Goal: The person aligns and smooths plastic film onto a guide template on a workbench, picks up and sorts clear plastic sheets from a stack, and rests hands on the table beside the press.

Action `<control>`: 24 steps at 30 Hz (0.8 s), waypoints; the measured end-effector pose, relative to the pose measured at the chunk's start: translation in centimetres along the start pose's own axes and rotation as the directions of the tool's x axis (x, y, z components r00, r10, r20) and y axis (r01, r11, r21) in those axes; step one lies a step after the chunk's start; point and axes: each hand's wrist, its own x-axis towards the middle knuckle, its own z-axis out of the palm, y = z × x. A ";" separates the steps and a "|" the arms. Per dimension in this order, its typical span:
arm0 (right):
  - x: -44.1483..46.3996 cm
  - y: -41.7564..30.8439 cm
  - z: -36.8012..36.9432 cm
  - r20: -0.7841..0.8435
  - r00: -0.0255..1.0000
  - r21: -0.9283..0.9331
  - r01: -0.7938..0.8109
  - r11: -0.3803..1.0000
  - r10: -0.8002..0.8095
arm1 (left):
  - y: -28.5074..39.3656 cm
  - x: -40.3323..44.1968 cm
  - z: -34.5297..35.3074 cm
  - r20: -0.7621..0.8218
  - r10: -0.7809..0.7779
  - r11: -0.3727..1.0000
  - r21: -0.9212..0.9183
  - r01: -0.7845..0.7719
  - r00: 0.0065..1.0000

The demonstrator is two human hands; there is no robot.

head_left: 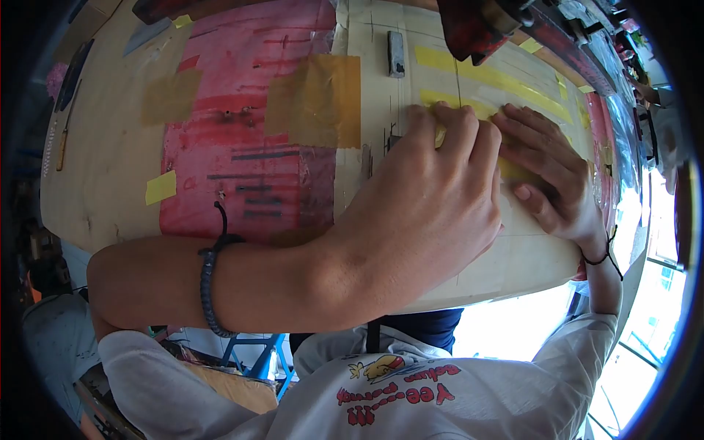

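My left hand (447, 172) reaches across from the left with its fingers bent, their tips pressed down on the pale board (447, 282). Whatever lies under those fingertips is hidden. Beside it my right hand (554, 165) lies nearly flat, fingers stretched out and thumb apart, over the yellow strips (499, 73) on the board. A thin dark upright line, perhaps a blade or thread, comes down just beyond my left fingertips. Above it hangs a dark red machine part (477, 29).
Red sheeting (246, 169) with dark marks covers the board left of my hands, and brown tape (326, 103) overlaps it. A small grey bar (396, 55) lies near the machine. At far left is a thin wooden-handled tool (62, 147). Another person's arm (645, 92) shows at far right.
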 end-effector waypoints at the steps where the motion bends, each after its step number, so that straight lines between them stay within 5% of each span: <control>1: 0.0 0.1 0.0 0.008 1.000 -0.010 0.003 1.000 -0.003 | 0.0 0.0 0.0 -0.002 0.000 1.000 -0.003 0.000 1.000; 9: 0.4 0.3 0.5 -0.075 0.983 0.006 -0.165 0.986 0.165 | 0.6 -0.2 -0.9 0.059 -0.015 0.999 -0.041 0.018 0.998; 17: 1.4 2.9 1.8 -0.033 0.991 -0.279 -0.132 0.951 0.128 | 1.1 -0.6 -0.1 -0.059 0.013 0.996 -0.092 -0.018 0.998; 20: 1.9 2.1 1.1 -0.113 0.989 -0.056 -0.101 0.993 0.095 | 0.7 -0.3 -1.0 0.045 0.048 0.996 -0.073 -0.044 0.998; 24: 1.7 1.5 0.7 -0.100 0.993 -0.061 -0.066 0.996 0.059 | 0.3 -0.2 -1.5 0.127 0.049 0.997 -0.064 -0.042 0.991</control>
